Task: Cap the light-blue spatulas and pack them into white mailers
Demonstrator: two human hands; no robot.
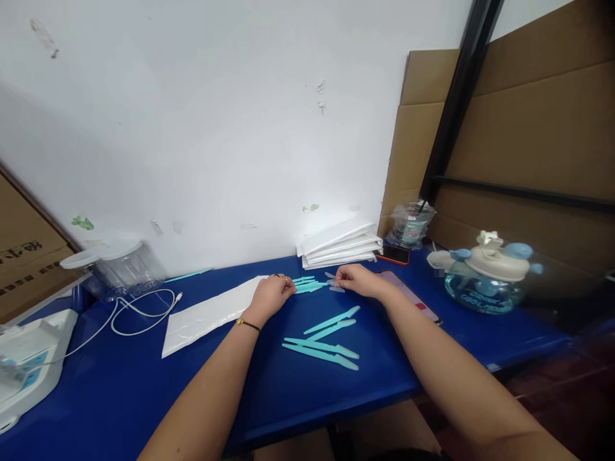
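Observation:
Several turquoise eyebrow razors (310, 285) lie bunched between my two hands. My left hand (273, 296) has its fingers closed at the handle end of one of them. At the other end, my right hand (358, 282) pinches at the clear blade covers (337, 289); which one it grips is partly hidden by the fingers. Nearer to me, several more eyebrow razors (331, 349) rest on the blue table (307, 397) in two crossing pairs. A long white packet (206, 317) lies flat beside my left hand.
White packets (341, 243) are stacked against the wall. Phones (408, 294) lie right of my right hand, near a drinking bottle (490, 275) and a wrapped cup (412, 224). On the left are a white cable (144, 314), clear jars (127, 269) and a white scale (41, 365).

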